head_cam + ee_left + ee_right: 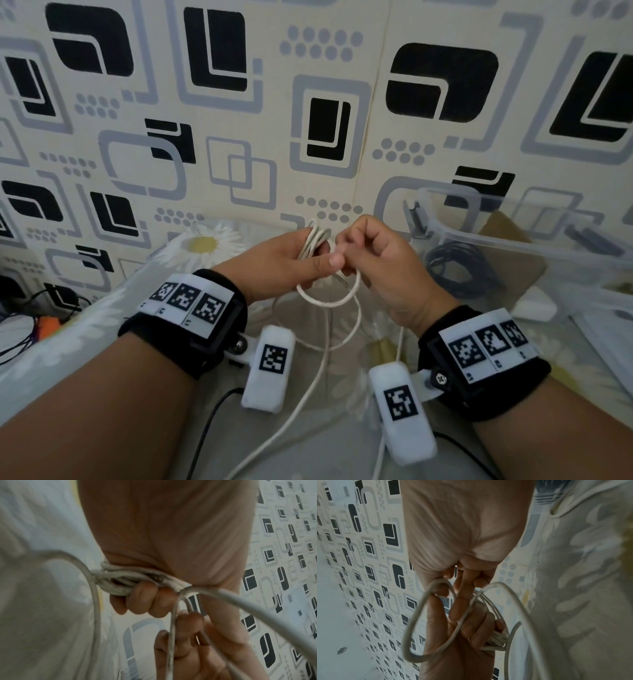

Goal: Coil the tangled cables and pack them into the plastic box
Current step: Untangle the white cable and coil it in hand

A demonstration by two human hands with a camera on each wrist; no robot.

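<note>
My left hand (291,262) grips a small coil of white cable (313,241) in front of me, its fingers (142,596) curled round the bundled turns (123,580). Close beside it, my right hand (371,255) pinches a strand of the same cable, thumb and fingers closed on a loop (419,615). That loop (329,301) hangs under both hands, and the loose tail (308,394) trails down over the sheet. The clear plastic box (455,236) stands to the right, with a coiled black cable (459,270) lying inside it.
A floral sheet (212,243) covers the surface, backed by a patterned wall (239,120). A white charger block (534,308) lies by the box. Dark wires and an orange item (44,325) sit low at the far left. Thin black leads run from the wrist cameras.
</note>
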